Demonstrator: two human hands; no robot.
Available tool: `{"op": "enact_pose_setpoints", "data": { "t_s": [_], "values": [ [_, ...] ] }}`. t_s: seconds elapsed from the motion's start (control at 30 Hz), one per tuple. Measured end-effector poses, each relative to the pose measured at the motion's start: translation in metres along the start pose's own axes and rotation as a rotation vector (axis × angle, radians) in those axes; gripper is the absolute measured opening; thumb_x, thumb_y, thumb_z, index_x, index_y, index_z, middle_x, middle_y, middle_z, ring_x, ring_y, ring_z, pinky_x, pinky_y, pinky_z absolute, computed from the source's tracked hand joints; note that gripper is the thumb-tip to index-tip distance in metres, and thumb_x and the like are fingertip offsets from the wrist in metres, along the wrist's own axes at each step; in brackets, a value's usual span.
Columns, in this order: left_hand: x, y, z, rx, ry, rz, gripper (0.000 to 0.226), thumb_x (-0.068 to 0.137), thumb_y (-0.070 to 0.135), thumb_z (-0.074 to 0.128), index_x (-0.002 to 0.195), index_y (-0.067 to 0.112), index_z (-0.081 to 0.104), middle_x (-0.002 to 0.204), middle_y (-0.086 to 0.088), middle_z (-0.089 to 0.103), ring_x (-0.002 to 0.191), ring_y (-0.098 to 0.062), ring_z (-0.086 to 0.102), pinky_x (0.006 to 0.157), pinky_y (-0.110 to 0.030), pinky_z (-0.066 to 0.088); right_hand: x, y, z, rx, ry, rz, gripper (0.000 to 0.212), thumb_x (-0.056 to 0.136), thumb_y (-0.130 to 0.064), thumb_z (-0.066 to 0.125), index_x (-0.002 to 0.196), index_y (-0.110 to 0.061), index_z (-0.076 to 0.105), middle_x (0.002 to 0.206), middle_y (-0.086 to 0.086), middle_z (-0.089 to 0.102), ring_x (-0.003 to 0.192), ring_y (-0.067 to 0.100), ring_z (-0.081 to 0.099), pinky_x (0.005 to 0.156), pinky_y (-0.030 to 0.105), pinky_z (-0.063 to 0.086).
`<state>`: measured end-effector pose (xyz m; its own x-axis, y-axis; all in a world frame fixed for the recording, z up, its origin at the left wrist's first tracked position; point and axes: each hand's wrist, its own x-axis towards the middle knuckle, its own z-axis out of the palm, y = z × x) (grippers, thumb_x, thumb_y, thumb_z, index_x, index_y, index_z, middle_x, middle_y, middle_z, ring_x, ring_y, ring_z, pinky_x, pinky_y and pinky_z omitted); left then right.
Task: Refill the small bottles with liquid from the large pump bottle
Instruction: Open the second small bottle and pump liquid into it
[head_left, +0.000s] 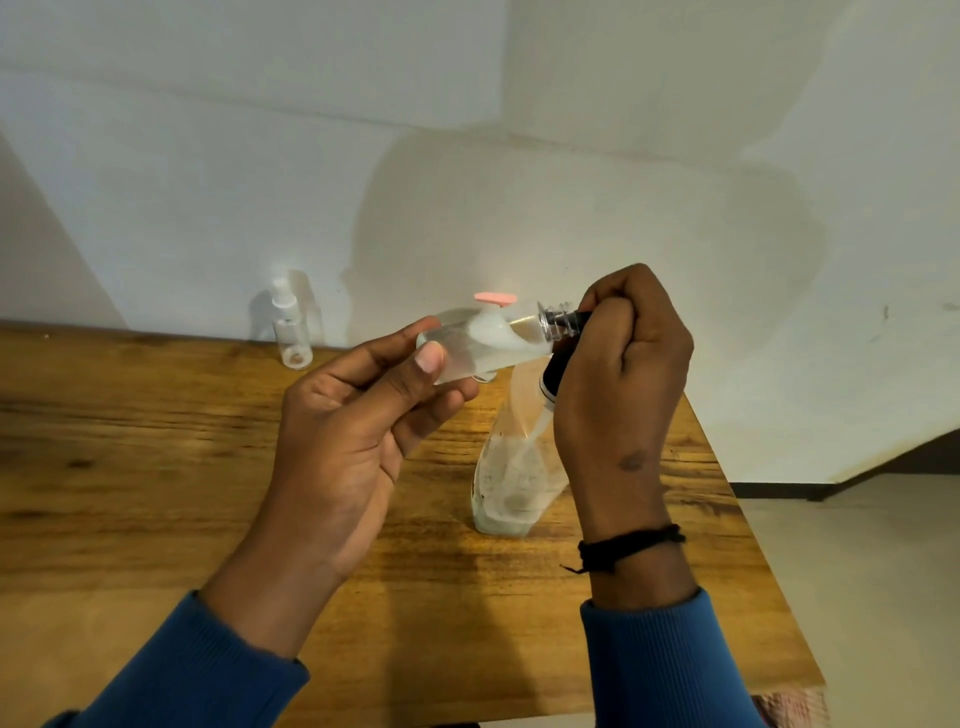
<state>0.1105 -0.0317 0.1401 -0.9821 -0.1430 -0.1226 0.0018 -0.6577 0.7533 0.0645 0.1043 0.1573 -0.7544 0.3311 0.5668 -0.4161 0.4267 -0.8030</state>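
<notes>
Both hands meet above the large pump bottle (511, 467), which stands on the wooden table (156, 467) with its black pump head under the right hand. The left hand (363, 415) holds a small clear bottle (483, 343) on its side, fingers wrapped behind its base and the thumb laid along the near wall, so that the threaded neck points straight at the pump spout. The right hand (623, 374) is curled in a fist over the pump head, pressing or ready to press it; I judge the small bottle is tilted flat like this so the spout can feed directly into its mouth, and it already seems to carry some whitish liquid along its lower side.

Behind the large pump bottle, against the wall, stands another small bottle (293, 338), clear and apparently empty, with a pale cap or sprayer top, probably waiting its turn. A pink disc (496, 298), likely a cap, shows just above the held bottle.

How the spout meets the neck is hidden by the right hand's fingers, so I cannot tell whether liquid is flowing. The pump head itself is mostly covered. What the pink disc rests on is hard to make out, and glare blurs the far bottle's top.
</notes>
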Motion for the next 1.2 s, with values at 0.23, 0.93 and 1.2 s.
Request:
{"op": "enact_pose_setpoints", "data": {
  "t_s": [0.23,0.93,1.2],
  "values": [
    [-0.0014,0.0013,0.0003,0.005,-0.010,0.004,0.047,0.065,0.019,0.074,0.109,0.004,0.071,0.101,-0.018,0.075,0.079,-0.024,0.074,0.067,-0.021,0.059,0.0032,-0.0015,-0.0028,-0.026,-0.001,-0.022,0.022,0.088,-0.006,0.035,0.071,-0.013,0.048,0.056,-0.008,0.040,0.051,0.007,0.037,0.046,0.021,0.027],
    [-0.0009,0.0009,-0.0002,0.009,-0.002,0.015,0.042,0.072,0.015,0.070,0.112,0.002,0.069,0.098,-0.016,0.075,0.079,-0.024,0.074,0.068,-0.021,0.059,0.0005,0.0025,0.0019,0.018,-0.013,0.008,0.022,0.089,-0.006,0.034,0.072,-0.014,0.046,0.055,-0.011,0.039,0.050,0.006,0.038,0.047,0.021,0.030],
    [-0.0002,-0.0008,-0.0011,0.011,-0.010,0.005,0.037,0.075,0.016,0.069,0.110,0.004,0.070,0.095,-0.015,0.075,0.081,-0.024,0.074,0.068,-0.021,0.059,0.0015,0.0023,0.0001,-0.017,-0.009,-0.014,0.022,0.089,-0.006,0.035,0.073,-0.013,0.047,0.056,-0.011,0.041,0.051,0.006,0.040,0.048,0.021,0.031]
  ]
}}
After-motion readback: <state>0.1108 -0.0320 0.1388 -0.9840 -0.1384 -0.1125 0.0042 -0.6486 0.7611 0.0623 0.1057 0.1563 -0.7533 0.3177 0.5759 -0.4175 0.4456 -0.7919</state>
